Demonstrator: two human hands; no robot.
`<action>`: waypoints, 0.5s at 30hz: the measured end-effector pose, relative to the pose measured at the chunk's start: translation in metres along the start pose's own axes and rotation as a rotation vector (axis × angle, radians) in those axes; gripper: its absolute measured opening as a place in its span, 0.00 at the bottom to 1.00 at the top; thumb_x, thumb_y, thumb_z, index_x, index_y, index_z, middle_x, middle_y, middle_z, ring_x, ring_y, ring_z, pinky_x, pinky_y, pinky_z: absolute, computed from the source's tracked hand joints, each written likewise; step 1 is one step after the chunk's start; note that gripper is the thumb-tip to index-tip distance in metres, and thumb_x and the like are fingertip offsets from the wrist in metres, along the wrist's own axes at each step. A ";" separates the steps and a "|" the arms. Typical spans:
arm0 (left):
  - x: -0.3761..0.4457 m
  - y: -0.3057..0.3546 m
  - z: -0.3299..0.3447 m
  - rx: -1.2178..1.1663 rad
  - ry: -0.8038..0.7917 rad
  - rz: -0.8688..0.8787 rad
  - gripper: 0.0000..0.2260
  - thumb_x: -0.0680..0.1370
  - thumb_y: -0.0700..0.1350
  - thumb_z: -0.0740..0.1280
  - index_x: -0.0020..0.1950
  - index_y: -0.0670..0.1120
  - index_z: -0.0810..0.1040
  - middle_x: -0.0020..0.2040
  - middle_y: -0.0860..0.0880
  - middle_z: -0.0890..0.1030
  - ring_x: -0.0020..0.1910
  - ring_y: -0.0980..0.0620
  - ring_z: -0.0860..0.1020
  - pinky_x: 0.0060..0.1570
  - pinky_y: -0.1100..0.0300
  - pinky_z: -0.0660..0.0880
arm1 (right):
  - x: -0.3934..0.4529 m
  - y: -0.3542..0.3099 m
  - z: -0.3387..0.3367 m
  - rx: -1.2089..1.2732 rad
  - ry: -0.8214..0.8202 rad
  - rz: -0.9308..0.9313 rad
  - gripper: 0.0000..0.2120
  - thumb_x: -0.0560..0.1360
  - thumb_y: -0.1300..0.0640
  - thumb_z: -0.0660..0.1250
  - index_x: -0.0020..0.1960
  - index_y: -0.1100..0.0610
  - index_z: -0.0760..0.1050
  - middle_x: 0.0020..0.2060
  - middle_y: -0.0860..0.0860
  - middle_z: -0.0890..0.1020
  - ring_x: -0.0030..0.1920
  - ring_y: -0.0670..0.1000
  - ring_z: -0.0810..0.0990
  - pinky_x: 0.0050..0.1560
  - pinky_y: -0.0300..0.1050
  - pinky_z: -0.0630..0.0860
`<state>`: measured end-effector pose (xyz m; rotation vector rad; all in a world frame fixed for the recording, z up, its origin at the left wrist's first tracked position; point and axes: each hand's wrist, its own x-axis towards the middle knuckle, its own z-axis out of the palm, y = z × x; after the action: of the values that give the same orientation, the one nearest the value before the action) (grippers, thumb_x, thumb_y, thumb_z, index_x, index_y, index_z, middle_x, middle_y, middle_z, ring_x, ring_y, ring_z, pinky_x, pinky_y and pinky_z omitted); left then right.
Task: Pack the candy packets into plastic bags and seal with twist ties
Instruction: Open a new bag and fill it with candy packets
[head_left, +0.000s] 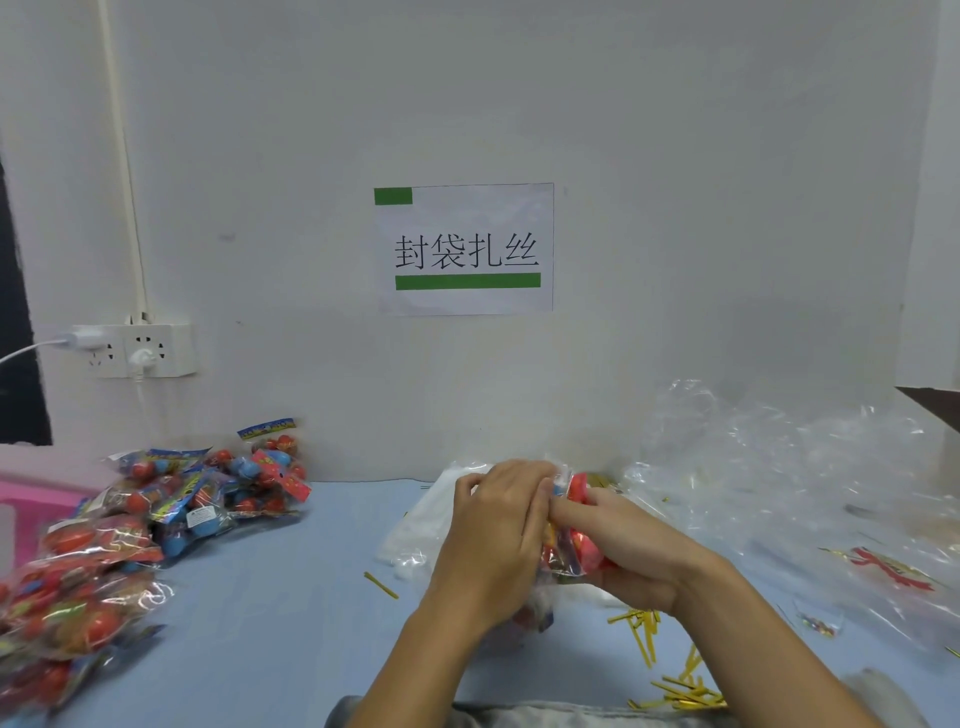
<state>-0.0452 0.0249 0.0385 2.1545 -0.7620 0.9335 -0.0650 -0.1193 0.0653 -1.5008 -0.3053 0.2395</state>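
Both my hands meet over the middle of the blue table (291, 613). My left hand (493, 530) and my right hand (628, 545) grip a clear bag of red candy packets (579, 540) between them, fingers curled round it. The bag's top is hidden by my fingers. Gold twist ties (675, 670) lie scattered at the front right, and a single tie (381, 585) lies to the left of my hands. A flat stack of clear plastic bags (421, 525) lies behind my left hand.
A heap of red and blue candy packets (156, 509) covers the left side, beside a pink bin (31, 499). Crumpled clear plastic (789, 478) fills the right. On the wall hang a power strip (135, 351) and a paper sign (465, 249).
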 end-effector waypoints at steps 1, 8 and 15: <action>0.000 0.001 0.000 0.016 -0.006 0.035 0.20 0.83 0.53 0.49 0.61 0.50 0.79 0.59 0.56 0.81 0.61 0.65 0.69 0.62 0.70 0.56 | 0.001 0.002 0.001 -0.032 0.002 -0.002 0.10 0.82 0.59 0.64 0.56 0.64 0.78 0.42 0.58 0.81 0.42 0.54 0.81 0.48 0.51 0.81; -0.002 0.008 -0.002 -0.146 -0.113 0.024 0.21 0.85 0.56 0.50 0.74 0.55 0.71 0.71 0.57 0.74 0.72 0.61 0.67 0.73 0.60 0.62 | 0.004 0.010 0.005 -0.104 0.090 -0.007 0.10 0.82 0.65 0.59 0.45 0.62 0.76 0.30 0.52 0.77 0.28 0.48 0.76 0.35 0.43 0.78; 0.000 -0.005 -0.016 -0.066 0.086 -0.076 0.23 0.82 0.58 0.54 0.77 0.58 0.64 0.74 0.64 0.64 0.77 0.66 0.56 0.73 0.69 0.53 | 0.006 0.006 0.001 0.042 0.137 -0.027 0.11 0.81 0.54 0.66 0.55 0.60 0.82 0.42 0.57 0.85 0.40 0.53 0.84 0.55 0.57 0.81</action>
<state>-0.0480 0.0398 0.0455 2.0580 -0.6559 0.9422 -0.0597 -0.1160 0.0598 -1.4631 -0.2102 0.1200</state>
